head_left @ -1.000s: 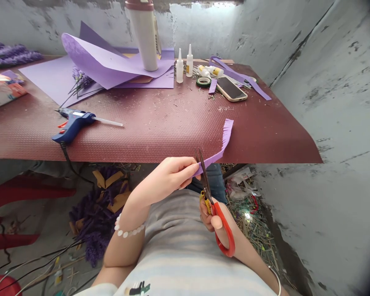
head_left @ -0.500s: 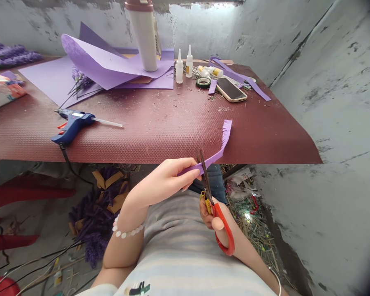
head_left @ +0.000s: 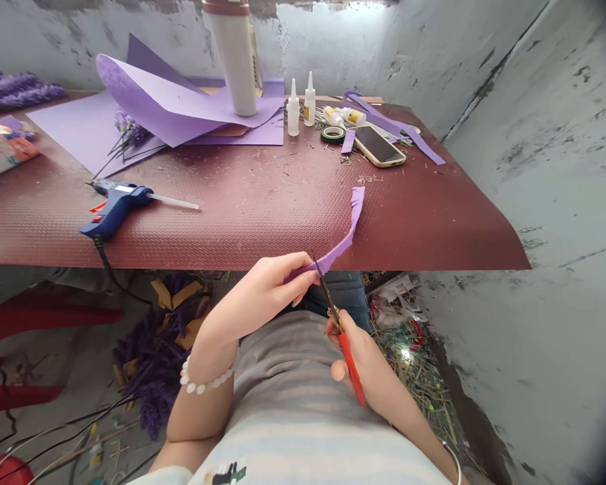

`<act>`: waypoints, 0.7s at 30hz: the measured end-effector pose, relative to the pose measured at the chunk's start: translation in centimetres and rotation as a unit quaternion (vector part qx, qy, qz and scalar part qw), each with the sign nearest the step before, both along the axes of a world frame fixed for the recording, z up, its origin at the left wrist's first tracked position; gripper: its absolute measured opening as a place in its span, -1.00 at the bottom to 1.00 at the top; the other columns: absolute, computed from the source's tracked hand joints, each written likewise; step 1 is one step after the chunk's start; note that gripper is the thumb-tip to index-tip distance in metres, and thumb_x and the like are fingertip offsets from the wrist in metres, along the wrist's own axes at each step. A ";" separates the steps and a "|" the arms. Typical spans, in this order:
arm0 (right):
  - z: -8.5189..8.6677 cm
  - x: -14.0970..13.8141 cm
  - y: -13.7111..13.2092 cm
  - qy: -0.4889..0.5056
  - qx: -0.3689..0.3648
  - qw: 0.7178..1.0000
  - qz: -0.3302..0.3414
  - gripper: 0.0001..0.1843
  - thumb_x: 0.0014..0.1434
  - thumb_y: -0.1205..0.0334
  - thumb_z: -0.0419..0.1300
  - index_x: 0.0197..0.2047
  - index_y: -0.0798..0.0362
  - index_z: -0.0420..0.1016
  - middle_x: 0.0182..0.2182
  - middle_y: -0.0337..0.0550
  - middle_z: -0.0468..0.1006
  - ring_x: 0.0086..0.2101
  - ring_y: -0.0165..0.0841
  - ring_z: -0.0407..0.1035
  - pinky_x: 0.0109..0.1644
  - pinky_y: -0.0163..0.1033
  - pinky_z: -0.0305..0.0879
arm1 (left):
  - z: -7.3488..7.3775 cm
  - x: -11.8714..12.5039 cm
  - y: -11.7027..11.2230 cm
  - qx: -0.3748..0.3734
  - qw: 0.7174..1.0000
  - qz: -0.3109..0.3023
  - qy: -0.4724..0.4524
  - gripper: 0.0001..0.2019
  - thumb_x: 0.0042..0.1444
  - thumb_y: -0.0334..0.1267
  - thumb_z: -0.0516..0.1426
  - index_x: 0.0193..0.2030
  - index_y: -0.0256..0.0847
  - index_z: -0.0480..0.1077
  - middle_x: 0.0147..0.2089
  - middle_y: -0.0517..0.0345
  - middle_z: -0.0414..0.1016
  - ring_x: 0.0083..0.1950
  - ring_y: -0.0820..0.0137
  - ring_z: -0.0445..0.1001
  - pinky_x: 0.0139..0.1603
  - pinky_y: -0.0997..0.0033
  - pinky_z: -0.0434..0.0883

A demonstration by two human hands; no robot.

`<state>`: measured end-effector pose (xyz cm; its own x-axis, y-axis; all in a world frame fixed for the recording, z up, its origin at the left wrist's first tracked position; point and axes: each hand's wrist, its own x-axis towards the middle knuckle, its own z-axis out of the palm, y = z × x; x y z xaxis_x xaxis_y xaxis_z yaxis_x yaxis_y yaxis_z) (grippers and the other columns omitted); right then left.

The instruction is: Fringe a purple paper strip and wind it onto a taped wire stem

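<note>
Between the thumb and fingers of my left hand (head_left: pixel 270 289) is a narrow purple paper strip (head_left: pixel 339 248). The strip runs up and right over the table's front edge, and fine cuts fringe its far end. My right hand (head_left: pixel 361 353) grips scissors (head_left: pixel 351 370) with red handles and dark blades. Those blades cross the strip right beside my left fingertips and look nearly closed. My left fingers cover the near end of the strip.
On the dark red table (head_left: pixel 252 222) lie a blue glue gun (head_left: pixel 116 209), purple sheets (head_left: pixel 182 111) under a tumbler (head_left: pixel 235 64), small glue bottles (head_left: pixel 293 118), green tape (head_left: pixel 332 135) and a phone (head_left: pixel 380 146). Purple flowers (head_left: pixel 156 377) fill the floor at left; a wall (head_left: pixel 545 236) stands right.
The scissors have moved slightly left, and their blades have come together on the strip. The strip's fringed end has shifted left and a little up. My left hand has moved slightly left.
</note>
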<state>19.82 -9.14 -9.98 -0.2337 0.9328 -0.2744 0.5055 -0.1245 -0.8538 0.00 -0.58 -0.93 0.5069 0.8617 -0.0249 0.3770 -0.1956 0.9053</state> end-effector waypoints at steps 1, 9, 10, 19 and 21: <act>0.1 0.1 0.0 0.001 -0.004 1.000 -0.001 -0.74 0.19 0.10 0.21 -0.26 -0.02 0.18 -0.47 -0.28 0.39 -0.51 -0.40 0.13 -0.50 -0.35 0.02 | 0.0 0.0 0.0 0.002 1.000 -0.008 0.008 -0.75 0.33 -0.21 0.03 -0.38 -0.23 0.30 -0.52 0.34 0.28 -0.49 0.56 0.18 -0.42 0.54 0.16; 0.9 0.2 0.3 0.046 -0.013 0.999 0.025 -0.69 0.13 0.20 0.23 -0.33 -0.03 0.08 -0.59 -0.41 0.19 -0.55 -0.44 0.02 -0.48 -0.34 -0.05 | 0.3 -0.2 0.3 -0.018 0.999 -0.023 0.019 -0.74 0.32 -0.19 0.04 -0.38 -0.24 0.32 -0.53 0.35 0.27 -0.51 0.57 0.15 -0.45 0.54 0.15; 0.9 0.2 0.2 0.058 -0.017 0.998 0.018 -0.72 0.15 0.22 0.19 -0.34 -0.03 0.07 -0.58 -0.40 0.18 -0.55 -0.44 0.04 -0.48 -0.35 -0.05 | 0.3 -0.2 0.3 -0.020 0.999 -0.024 0.017 -0.74 0.32 -0.19 0.04 -0.37 -0.24 0.32 -0.52 0.34 0.27 -0.51 0.56 0.16 -0.45 0.54 0.15; 0.0 0.3 0.1 0.113 0.000 0.993 0.021 -0.87 0.14 0.35 0.01 -0.38 -0.02 0.08 -0.57 -0.37 0.29 -0.56 -0.45 0.10 -0.48 -0.34 -0.04 | 0.1 0.0 0.6 -0.033 0.999 -0.014 0.009 -0.70 0.33 -0.17 0.03 -0.42 -0.24 0.29 -0.52 0.32 0.28 -0.51 0.57 0.15 -0.46 0.55 0.14; -0.1 0.4 0.1 0.104 0.003 0.994 0.024 -0.85 0.15 0.34 0.01 -0.39 -0.02 0.06 -0.57 -0.36 0.27 -0.56 -0.45 0.08 -0.49 -0.34 -0.05 | 0.1 -0.1 0.7 -0.045 0.999 -0.012 0.015 -0.70 0.33 -0.16 0.02 -0.41 -0.25 0.32 -0.54 0.31 0.28 -0.51 0.56 0.17 -0.48 0.55 0.13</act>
<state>20.22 -9.00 -10.10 -0.3294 0.9206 -0.2097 0.3226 -0.0990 -0.9413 -0.06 0.07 -0.84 0.5251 0.8431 -0.1164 0.3996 -0.1235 0.9083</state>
